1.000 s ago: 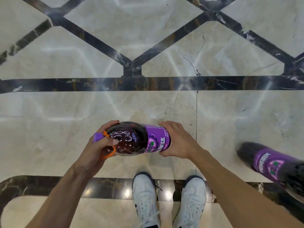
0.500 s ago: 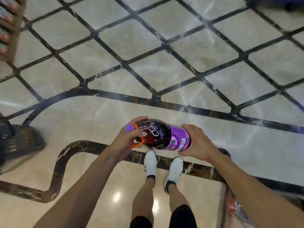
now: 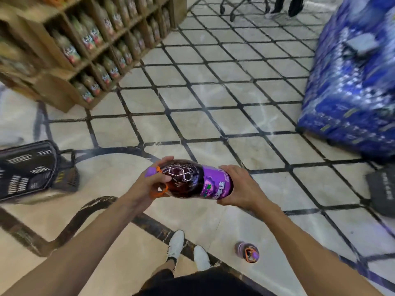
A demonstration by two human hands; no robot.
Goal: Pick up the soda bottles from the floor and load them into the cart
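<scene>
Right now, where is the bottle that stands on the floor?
The bottle stands upright at lower right in the head view, just right of the white shoes.

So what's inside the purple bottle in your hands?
Dark soda shows through the clear part of the bottle. The purple label hides the lower part, the left hand covers the neck, and the right hand covers the bottom.
</scene>
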